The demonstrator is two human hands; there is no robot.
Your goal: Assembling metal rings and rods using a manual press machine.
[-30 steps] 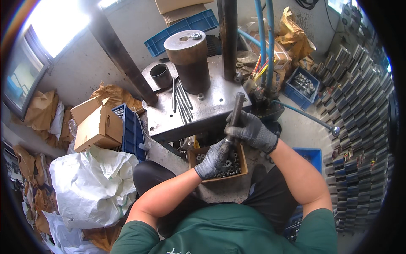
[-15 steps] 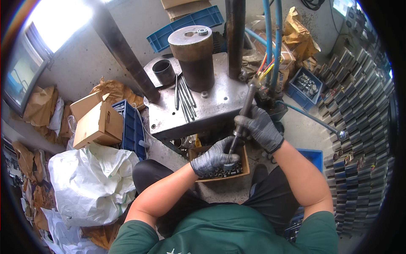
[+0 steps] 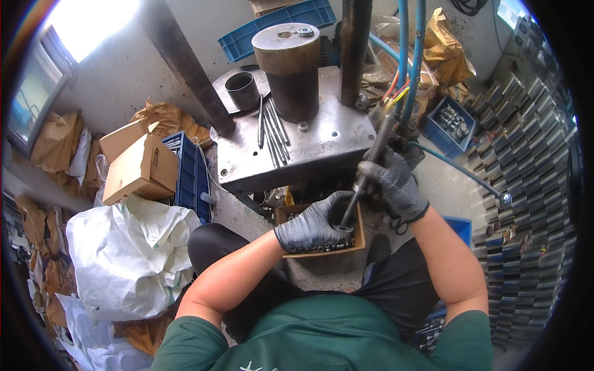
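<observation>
My right hand point(image 3: 396, 185), in a grey glove, is wrapped round a stepped dark metal shaft point(image 3: 382, 137). The shaft slants down to the left, its thick part up and a thinner shiny part below a collar. Around the lower end curls my left hand point(image 3: 314, 224), also gloved, with a small metal ring point(image 3: 343, 227) showing by the thumb; part of this ring is hidden. Beneath the hands a cardboard box point(image 3: 360, 238) holds many small dark metal parts.
Ahead is a steel press table point(image 3: 241, 162) with a thick cylinder point(image 3: 288, 74), a bearing point(image 3: 305, 31) on top, a short tube point(image 3: 242, 91) and several thin rods point(image 3: 272, 136). Stacked metal pieces point(image 3: 520, 204) line the right. A white sack point(image 3: 133, 260) lies left.
The shaft has shifted right with my right hand. My left hand has slid to its lower tip, where the small ring now shows. The whole view has shifted slightly.
</observation>
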